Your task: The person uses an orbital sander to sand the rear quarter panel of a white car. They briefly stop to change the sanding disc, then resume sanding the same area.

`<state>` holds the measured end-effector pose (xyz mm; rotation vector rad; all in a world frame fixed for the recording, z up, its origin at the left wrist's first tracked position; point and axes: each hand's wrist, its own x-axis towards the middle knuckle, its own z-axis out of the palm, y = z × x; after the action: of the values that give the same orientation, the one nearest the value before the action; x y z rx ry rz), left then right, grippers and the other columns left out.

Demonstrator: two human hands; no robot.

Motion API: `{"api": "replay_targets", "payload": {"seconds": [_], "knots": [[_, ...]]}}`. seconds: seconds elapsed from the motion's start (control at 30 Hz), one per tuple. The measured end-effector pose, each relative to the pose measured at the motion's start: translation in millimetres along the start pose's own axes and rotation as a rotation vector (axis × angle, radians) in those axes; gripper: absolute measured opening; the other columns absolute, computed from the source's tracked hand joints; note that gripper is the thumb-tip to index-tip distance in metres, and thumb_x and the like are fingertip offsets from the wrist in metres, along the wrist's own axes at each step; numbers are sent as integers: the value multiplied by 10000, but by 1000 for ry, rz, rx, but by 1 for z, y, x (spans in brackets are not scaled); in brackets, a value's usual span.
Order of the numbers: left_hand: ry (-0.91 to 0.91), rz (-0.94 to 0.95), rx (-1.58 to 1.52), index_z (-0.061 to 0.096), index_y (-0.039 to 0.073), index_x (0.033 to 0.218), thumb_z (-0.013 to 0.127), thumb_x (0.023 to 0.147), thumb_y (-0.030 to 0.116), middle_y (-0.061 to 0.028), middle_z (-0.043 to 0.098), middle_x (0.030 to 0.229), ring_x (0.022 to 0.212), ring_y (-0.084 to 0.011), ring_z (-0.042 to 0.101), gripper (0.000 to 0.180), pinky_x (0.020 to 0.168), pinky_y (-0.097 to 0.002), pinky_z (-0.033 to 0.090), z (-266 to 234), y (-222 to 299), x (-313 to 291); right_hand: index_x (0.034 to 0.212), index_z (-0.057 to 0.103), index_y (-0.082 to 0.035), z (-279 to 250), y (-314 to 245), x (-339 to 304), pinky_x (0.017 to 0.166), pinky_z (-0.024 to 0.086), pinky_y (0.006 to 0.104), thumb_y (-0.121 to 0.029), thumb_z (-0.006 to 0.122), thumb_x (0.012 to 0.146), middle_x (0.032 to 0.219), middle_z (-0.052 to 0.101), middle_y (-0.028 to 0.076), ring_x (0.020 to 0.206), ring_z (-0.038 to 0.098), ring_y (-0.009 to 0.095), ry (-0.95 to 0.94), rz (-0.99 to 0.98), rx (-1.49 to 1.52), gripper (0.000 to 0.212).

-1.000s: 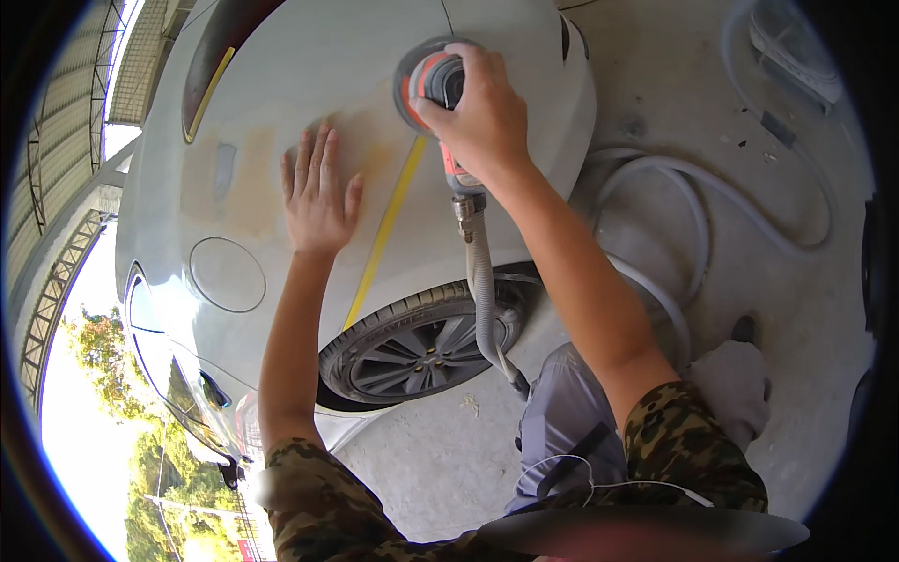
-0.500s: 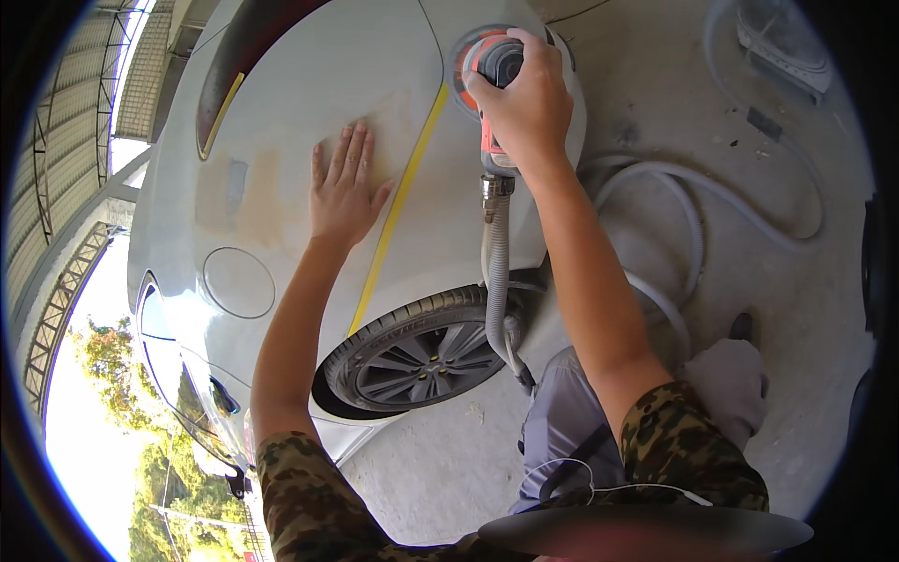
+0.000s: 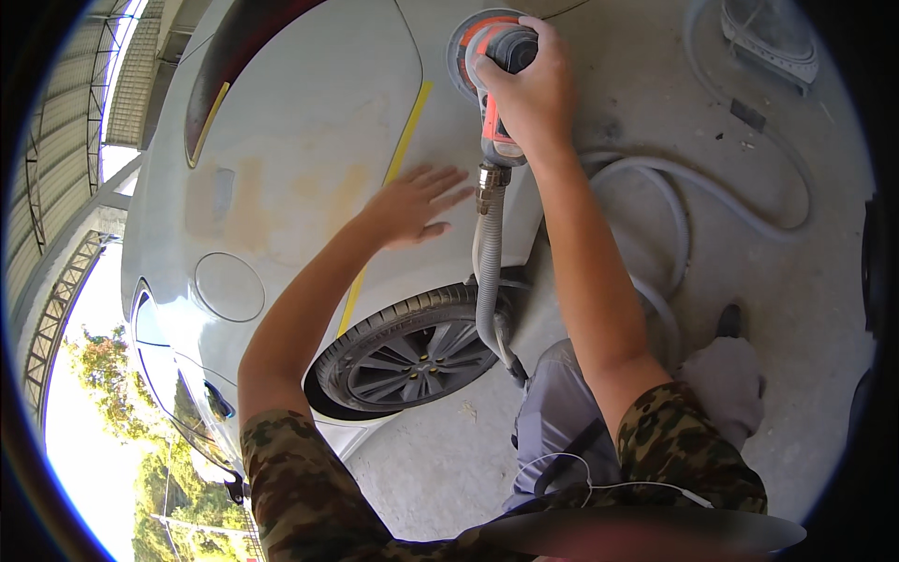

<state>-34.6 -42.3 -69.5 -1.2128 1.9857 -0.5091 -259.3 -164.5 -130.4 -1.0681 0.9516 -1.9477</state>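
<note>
Gripped red-and-grey sander (image 3: 506, 45) w/ R hand (image 3: 538, 94), upper ctr of frame, on or just over pale car (image 3: 290, 112), couldn't tell which. Held L hand (image 3: 410, 208) open & spread, mid-frame, over yellow tape (image 3: 407, 136); couldn't tell if touching. Had ribbed hose (image 3: 493, 244) running down from sander, past wheel (image 3: 412, 365), lower ctr.

smooth, dull paint on the car (image 3: 309, 122), hard plastic on the sander (image 3: 489, 70), shiny metal joint (image 3: 491, 180), ridged plastic hose (image 3: 490, 244), grooved rubber tyre (image 3: 375, 332), papery yellow tape (image 3: 408, 131), dull concrete floor (image 3: 421, 468), soft cloth sleeves (image 3: 665, 436)
</note>
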Motion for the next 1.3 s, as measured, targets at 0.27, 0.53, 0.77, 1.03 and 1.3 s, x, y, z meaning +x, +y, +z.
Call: {"api": "replay_targets", "payload": {"seconds": [0.27, 0.53, 0.77, 1.03, 1.3], "knots": [[723, -905, 516, 282, 105, 1714, 486, 1082, 576, -110, 238, 1794, 1665, -281, 181, 814, 1325, -566, 141, -68, -105, -22, 1366, 609, -78, 10, -1, -17, 941, 594, 461, -322, 883, 780, 1336, 633, 131, 1100, 728, 335, -57, 23, 35, 692], [-83, 62, 16, 304, 113, 1701, 608, 1055, 449, -87, 299, 1768, 1635, -250, 261, 790, 1359, -480, 135, -14, -14, -10, 1375, 601, -85, 21, -6, -28, 948, 591, 467, -311, 870, 797, 1344, 630, 132, 1104, 725, 340, -115, 33, 25, 677], [262, -546, 355, 257, 74, 1711, 527, 1073, 530, -65, 230, 1796, 1657, -226, 201, 829, 1358, -507, 117, -17, -40, -37, 1378, 599, -85, 22, -1, -28, 946, 590, 467, -315, 875, 792, 1353, 628, 132, 1102, 727, 341, -104, 32, -9, 687], [86, -345, 264, 209, 68, 1721, 529, 1068, 548, -87, 181, 1807, 1669, -236, 152, 872, 1364, -474, 100, 0, -15, -62, 1368, 616, -79, 20, 9, -25, 963, 577, 467, -337, 855, 794, 1345, 640, 145, 1134, 713, 345, -94, 26, 10, 673], [356, -737, 241, 256, 20, 1699, 519, 1058, 583, -148, 237, 1785, 1660, -307, 194, 892, 1346, -526, 111, 62, 19, -170, 1393, 631, -5, 7, 27, -3, 1050, 543, 433, -309, 870, 767, 1311, 708, 198, 1191, 703, 322, -67, 25, 102, 736]]}}
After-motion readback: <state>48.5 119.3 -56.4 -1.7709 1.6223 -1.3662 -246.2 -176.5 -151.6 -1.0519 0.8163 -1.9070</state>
